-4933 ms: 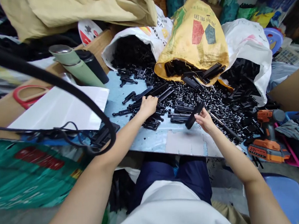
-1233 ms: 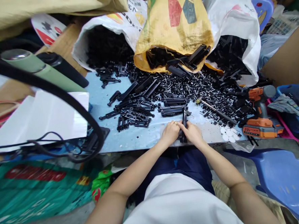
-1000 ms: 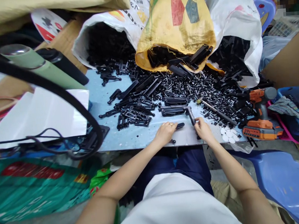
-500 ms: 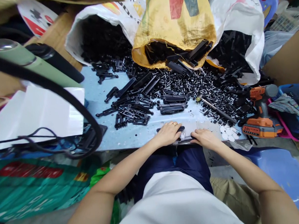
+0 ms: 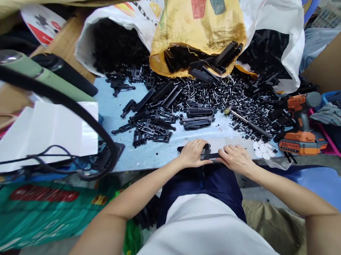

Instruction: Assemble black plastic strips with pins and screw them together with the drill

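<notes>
At the front edge of the blue table (image 5: 143,154), my left hand (image 5: 193,153) is closed around a black elongated plastic part (image 5: 182,148), whose ends show past the fingers. My right hand (image 5: 236,159) pinches the right end of a flat black bar (image 5: 214,155). The bar's left end meets the part at my left hand; whether the two are joined I cannot tell. Just beyond my hands lie black assembled arm-like parts (image 5: 198,122), stacked in a short row. A hammer (image 5: 248,123) rests to their right.
A heap of black pieces with metal pins (image 5: 214,92) covers the table's back right. White and yellow sacks (image 5: 199,29) spill black parts. An orange cordless drill (image 5: 302,127) stands at the right, near white discs (image 5: 264,149). A thick black cable (image 5: 80,115) arches at the left.
The black bar now shows between my hands, where a pale piece was visible before. My left fingers have wrapped further round the black part. The view has shifted slightly.
</notes>
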Demonstrator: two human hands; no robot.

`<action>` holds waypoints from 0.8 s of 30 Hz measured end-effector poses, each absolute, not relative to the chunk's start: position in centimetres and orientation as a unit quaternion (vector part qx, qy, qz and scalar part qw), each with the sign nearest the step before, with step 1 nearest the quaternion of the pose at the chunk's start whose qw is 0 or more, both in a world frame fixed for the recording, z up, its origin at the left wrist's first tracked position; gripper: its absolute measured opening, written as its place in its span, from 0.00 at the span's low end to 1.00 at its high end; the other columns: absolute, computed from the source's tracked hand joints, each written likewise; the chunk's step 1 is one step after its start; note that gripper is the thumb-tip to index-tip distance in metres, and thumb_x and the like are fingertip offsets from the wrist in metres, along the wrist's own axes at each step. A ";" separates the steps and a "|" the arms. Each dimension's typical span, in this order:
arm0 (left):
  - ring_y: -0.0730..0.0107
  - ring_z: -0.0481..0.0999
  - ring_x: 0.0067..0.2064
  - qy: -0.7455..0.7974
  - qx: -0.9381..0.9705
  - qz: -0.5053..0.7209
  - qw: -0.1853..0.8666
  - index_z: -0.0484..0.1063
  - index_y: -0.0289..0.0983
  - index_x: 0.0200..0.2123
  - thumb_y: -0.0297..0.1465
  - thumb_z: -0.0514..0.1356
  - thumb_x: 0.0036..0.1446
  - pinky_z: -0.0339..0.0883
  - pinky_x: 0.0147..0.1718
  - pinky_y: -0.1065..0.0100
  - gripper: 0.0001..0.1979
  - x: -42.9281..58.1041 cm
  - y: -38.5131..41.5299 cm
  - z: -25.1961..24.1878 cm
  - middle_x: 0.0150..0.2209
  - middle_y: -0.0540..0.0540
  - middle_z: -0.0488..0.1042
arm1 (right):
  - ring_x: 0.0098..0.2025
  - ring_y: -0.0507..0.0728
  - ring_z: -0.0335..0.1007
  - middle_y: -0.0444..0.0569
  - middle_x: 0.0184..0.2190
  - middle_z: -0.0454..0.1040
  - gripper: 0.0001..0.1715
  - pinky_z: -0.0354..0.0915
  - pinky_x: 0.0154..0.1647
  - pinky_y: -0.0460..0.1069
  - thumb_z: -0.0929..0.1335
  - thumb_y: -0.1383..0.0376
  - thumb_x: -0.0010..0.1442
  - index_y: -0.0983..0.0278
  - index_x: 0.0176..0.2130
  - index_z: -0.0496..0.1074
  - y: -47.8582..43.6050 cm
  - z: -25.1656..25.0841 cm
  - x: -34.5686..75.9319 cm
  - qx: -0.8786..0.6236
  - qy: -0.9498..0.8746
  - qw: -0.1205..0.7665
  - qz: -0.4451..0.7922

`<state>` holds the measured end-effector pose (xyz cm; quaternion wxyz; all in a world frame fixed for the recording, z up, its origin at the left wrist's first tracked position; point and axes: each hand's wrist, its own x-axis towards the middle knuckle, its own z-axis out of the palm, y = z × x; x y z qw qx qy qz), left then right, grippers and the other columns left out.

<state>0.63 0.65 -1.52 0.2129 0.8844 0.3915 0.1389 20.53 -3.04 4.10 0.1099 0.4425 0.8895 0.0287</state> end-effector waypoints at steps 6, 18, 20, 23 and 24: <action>0.58 0.74 0.42 0.397 0.875 0.164 0.224 0.61 0.37 0.44 0.53 0.59 0.45 0.66 0.40 0.61 0.31 0.5 0.7 -1.5 0.40 0.42 0.72 | 0.34 0.52 0.63 0.50 0.30 0.70 0.19 0.43 0.31 0.48 0.55 0.57 0.65 0.65 0.38 0.67 -2.6 5.5 20.4 0.421 0.896 0.140 0.016; 0.56 0.74 0.43 0.408 0.870 0.170 0.218 0.64 0.35 0.45 0.51 0.60 0.46 0.67 0.39 0.61 0.30 0.6 0.9 -2.0 0.42 0.39 0.73 | 0.38 0.55 0.66 0.53 0.34 0.72 0.23 0.47 0.31 0.48 0.51 0.58 0.66 0.65 0.41 0.67 -2.1 5.5 20.4 0.415 0.893 0.174 0.004; 0.57 0.74 0.40 0.397 0.874 0.135 0.245 0.64 0.35 0.45 0.52 0.60 0.45 0.67 0.37 0.62 0.31 0.6 2.0 -1.6 0.39 0.41 0.73 | 0.38 0.56 0.67 0.54 0.35 0.72 0.26 0.49 0.31 0.48 0.50 0.55 0.65 0.65 0.42 0.67 -1.7 5.3 20.4 0.424 0.884 0.196 -0.006; 0.60 0.74 0.39 0.330 0.896 0.060 0.291 0.68 0.35 0.40 0.52 0.60 0.45 0.66 0.38 0.65 0.28 0.8 4.8 -0.6 0.37 0.44 0.74 | 0.37 0.56 0.70 0.56 0.38 0.72 0.28 0.52 0.30 0.47 0.50 0.51 0.64 0.65 0.44 0.66 -0.5 4.3 20.7 0.453 0.862 0.224 -0.041; 0.59 0.73 0.42 0.309 0.903 0.036 0.295 0.70 0.35 0.38 0.51 0.60 0.46 0.66 0.40 0.65 0.26 1.0 5.7 -0.1 0.38 0.43 0.74 | 0.37 0.56 0.70 0.56 0.39 0.72 0.27 0.53 0.30 0.46 0.50 0.51 0.64 0.65 0.45 0.65 0.0 3.9 20.8 0.461 0.854 0.232 -0.061</action>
